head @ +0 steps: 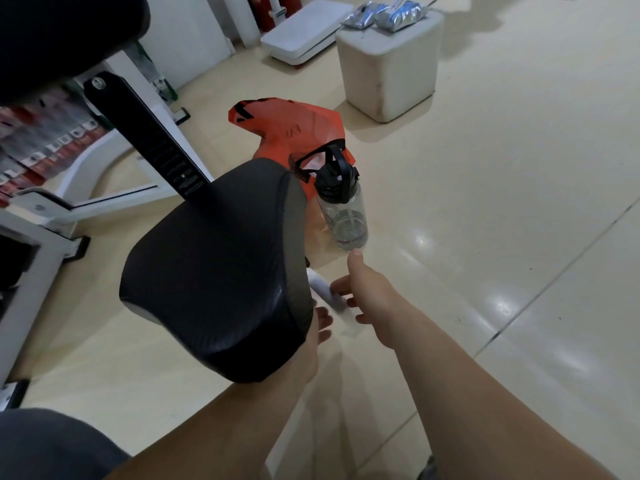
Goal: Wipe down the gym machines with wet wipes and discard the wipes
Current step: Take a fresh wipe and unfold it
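A crumpled white wet wipe (pixel 327 292) is pinched at the curled fingertips of the right hand (pixel 365 289), while the thumb is stretched straight out. The wipe is blurred, so its folds cannot be made out; it is held low above the floor (pixel 502 209), just beside the right edge of the seat pad (pixel 214 268). Of the left hand (pixel 320 323) only a few fingers are seen, near the wipe; the rest is hidden behind the pad, and whether anything is gripped cannot be told.

The pad is black and finely textured, rounded at the corners, with a paler worn band along its rim. It is carried on a flat black metal arm (pixel 145 133) fastened to a white painted frame (pixel 45 220), which is cut off at the left edge.

Just beyond the thumb a clear plastic bottle (pixel 344 216) with a black cap is stood upright on the floor. Behind it, an orange sheet-like object (pixel 294 126) is partly covered by pad and bottle, and its nature cannot be determined. Farther off, crinkled silvery packs (pixel 398 15) are laid on a white, rounded box (pixel 388 64). The floor is of glossy beige tiles, with dark joints.
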### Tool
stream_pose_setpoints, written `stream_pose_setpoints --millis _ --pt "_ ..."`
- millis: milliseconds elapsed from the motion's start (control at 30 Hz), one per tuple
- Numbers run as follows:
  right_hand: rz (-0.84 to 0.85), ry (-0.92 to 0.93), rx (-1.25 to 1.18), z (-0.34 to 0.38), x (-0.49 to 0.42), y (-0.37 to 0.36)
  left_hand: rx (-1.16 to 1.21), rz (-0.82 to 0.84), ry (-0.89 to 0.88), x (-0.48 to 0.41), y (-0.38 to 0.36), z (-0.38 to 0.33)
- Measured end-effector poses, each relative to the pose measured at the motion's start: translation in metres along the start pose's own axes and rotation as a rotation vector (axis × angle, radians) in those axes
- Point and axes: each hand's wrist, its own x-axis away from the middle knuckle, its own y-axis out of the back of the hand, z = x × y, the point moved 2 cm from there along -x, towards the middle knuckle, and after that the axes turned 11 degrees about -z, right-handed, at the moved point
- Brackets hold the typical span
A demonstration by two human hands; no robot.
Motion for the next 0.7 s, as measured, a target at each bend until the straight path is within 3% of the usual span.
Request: stream_pose_setpoints --millis 100,300,467,700 --pt "-0.027 -0.036 -0.023 -0.004 -0.003 0.002 0.108 0.053 -0.021 0.012 -0.015 0.001" --pt "-0.276 -0.072 -0.070 -0.009 -0.003 0.028 0.147 -0.002 -0.054 0.013 -0.040 -0.010" --pt "-0.197 -0.104 0.006 -0.011 0.014 0.038 0.072 -0.186 -0.140 0.016 -0.035 -0.036" --pt "-0.195 -0.076 0.035 -0.002 0.017 0.035 0.004 -0.115 -0.037 0.008 -0.062 0.033"
